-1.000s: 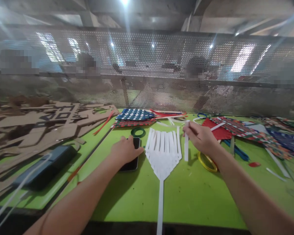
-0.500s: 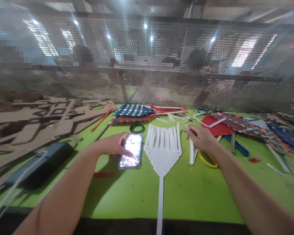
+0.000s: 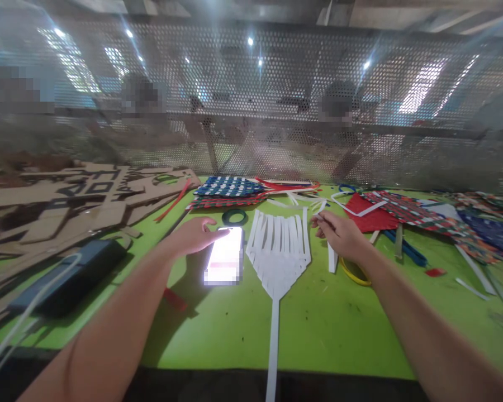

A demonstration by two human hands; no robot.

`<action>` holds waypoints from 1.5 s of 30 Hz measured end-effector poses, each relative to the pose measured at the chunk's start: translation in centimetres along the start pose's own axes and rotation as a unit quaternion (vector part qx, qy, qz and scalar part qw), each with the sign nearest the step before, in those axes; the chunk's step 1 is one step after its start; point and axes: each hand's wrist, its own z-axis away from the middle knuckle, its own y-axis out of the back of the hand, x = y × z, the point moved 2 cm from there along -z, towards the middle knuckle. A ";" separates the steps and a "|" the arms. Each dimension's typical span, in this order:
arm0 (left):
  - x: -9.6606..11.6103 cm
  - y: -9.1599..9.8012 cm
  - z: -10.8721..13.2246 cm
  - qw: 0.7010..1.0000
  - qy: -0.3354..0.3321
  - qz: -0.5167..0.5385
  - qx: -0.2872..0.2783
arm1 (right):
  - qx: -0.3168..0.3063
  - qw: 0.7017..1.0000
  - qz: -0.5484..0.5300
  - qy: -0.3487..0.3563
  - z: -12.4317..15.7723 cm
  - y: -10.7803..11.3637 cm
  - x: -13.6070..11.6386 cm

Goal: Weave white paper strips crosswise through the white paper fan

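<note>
A phone [image 3: 225, 250] with a brightly lit screen lies on the green table. My left hand [image 3: 195, 234] is beside it, thumb stretched over the upper part of the screen and the other fingers loosely bent, with nothing in the grasp. In the middle lies a white woven piece [image 3: 280, 262], its strips spread upward like a fan and one long strip running toward me. My right hand [image 3: 337, 231], to the right of it, is closed in a pinch around a white strip [image 3: 332, 259], which hangs below the fingers.
A green tape roll [image 3: 234, 217] and woven blue-white pieces [image 3: 226, 187] lie farther back. Under my right wrist is a yellow ring [image 3: 355, 273]. Cardboard scraps [image 3: 88, 190] and a dark power bank [image 3: 71, 276] with a white cable occupy the left. A perforated metal screen [image 3: 251, 100] stands behind.
My left thumb has moved up the phone, and the screen has turned from a picture to mostly white. The right hand has shifted slightly with the white strip.
</note>
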 end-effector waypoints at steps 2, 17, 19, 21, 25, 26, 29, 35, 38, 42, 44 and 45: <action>0.4 0.2 0.1 0.999 -0.013 0.000 0.046 | 0.006 1.000 -0.013 0.010 0.0 -0.2 -0.4; 5.9 -2.1 1.8 0.986 -0.132 0.041 0.092 | -0.050 0.991 0.104 -0.061 -0.1 -0.4 -0.4; 8.9 -3.5 3.0 0.978 -0.198 0.009 0.058 | -0.077 0.988 0.113 -0.070 -0.2 -0.3 0.0; 11.7 -5.3 4.3 0.962 -0.259 -0.064 0.047 | -0.104 0.985 0.120 -0.069 -0.3 -0.2 0.4; 14.9 -10.0 5.6 0.907 -0.384 -0.171 0.036 | -0.136 0.980 0.134 -0.058 0.0 0.1 0.9; 15.0 -11.0 5.6 0.901 -0.397 -0.167 0.048 | -0.137 0.979 0.135 -0.060 0.1 0.3 0.9; 14.2 -13.2 5.3 0.905 -0.398 -0.147 0.036 | -0.136 0.979 0.129 -0.077 0.3 0.9 1.0; 13.2 -12.9 5.0 0.913 -0.390 -0.117 -0.009 | -0.193 0.966 0.141 -0.099 0.7 1.2 0.7; 13.3 -12.6 4.9 0.914 -0.393 -0.099 -0.013 | -0.181 0.967 0.160 -0.082 0.7 0.6 0.4; 13.0 -12.4 4.6 0.919 -0.389 -0.061 -0.008 | -0.176 0.971 0.149 -0.065 0.6 -0.1 0.3; 12.9 -12.4 4.3 0.923 -0.384 -0.037 -0.005 | -0.184 0.972 0.137 -0.057 0.5 -0.3 0.4; 12.9 -12.3 4.2 0.924 -0.381 -0.027 -0.005 | -0.187 0.972 0.131 -0.056 0.5 -0.2 0.4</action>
